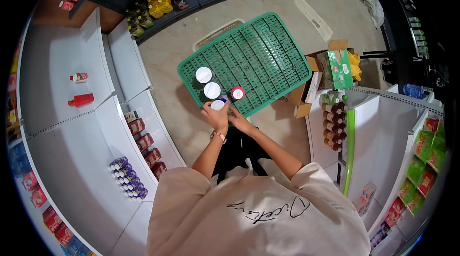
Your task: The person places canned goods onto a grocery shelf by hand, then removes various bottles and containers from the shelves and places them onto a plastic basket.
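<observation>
A green plastic crate, seen from above, has several containers at its near left corner. My left hand curls around a white-lidded jar that shows a bit of blue on its side. From the right, my right hand has its fingers against the same jar, partly hidden behind it. Beyond my left hand stand two containers with wide white lids, one nearer and one farther. To the right is a red bottle with a white cap.
White shelves on the left hold two red bottles and several purple bottles. At right stand an open carton and a shelf with brown bottles. Yellow bottles line the dark back shelf.
</observation>
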Motion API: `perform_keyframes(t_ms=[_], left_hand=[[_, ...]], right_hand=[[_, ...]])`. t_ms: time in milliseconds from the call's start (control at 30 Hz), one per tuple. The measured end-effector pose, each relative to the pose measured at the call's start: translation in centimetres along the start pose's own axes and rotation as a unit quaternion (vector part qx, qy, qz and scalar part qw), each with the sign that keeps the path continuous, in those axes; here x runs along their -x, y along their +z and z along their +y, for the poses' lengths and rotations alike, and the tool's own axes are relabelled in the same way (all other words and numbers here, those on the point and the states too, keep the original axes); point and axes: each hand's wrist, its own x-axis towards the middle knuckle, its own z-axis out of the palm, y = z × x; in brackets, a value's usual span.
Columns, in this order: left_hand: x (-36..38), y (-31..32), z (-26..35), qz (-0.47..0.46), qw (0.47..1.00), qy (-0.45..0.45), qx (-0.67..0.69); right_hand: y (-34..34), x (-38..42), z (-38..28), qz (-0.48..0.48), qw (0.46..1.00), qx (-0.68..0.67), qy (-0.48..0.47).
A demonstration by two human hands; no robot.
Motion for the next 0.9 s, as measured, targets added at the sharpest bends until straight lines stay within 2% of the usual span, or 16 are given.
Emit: perform_keyframes(t_ms=[100, 200, 300, 467, 500, 567, 633, 700, 767, 833, 900], left_hand=[[-0.2, 0.3, 0.4, 0.012, 1.0, 0.01, -0.012], [0.3, 0.1, 1.4, 0.012, 0.998, 0.016, -0.053], [0.8, 0.2, 1.6, 0.009, 0.999, 0.024, -0.041], [0.3, -0.6, 1.1, -0.049, 0.995, 0.074, -0.053], [0.1, -1.0, 1.0, -0.062, 0.994, 0.077, -0.055], [0.1, -1.1, -0.5, -0.049, 0.988, 0.136, -0.062], [0.7, -2.1, -0.7, -0.048, 0.973, 0.21, -0.084], [2.2, -4.6, -0.2, -0.097, 0.93, 0.319, -0.157], [3.3, -6.7, -0.1, -0.126, 0.856, 0.447, -0.228], [2.3, -2.6, -6.3, 0.021, 0.716, 0.566, -0.408], [2.9, -2.9, -7.9, 0.025, 0.623, 0.629, -0.464]], right_hand=[[-0.1, 0.5, -2.1, -0.019, 0.999, -0.023, 0.026], [-0.7, -0.3, -1.0, -0.018, 0.999, -0.028, 0.034], [-1.6, -0.4, -0.7, -0.058, 0.998, 0.0, 0.04], [-2.1, 0.3, -0.5, -0.012, 0.996, 0.062, 0.066], [-2.1, 0.6, -0.4, -0.005, 0.995, 0.08, 0.061], [-2.0, 1.4, 0.4, 0.006, 0.996, 0.089, 0.003], [-1.3, 2.3, 0.2, 0.027, 0.994, 0.055, -0.085], [0.9, 4.7, -2.5, 0.052, 0.979, -0.024, -0.197], [3.2, 8.0, -7.1, 0.05, 0.978, 0.028, -0.2], [5.8, 10.7, -10.4, 0.019, 0.974, 0.084, -0.211], [8.3, 11.8, -12.4, -0.019, 0.933, 0.213, -0.29]])
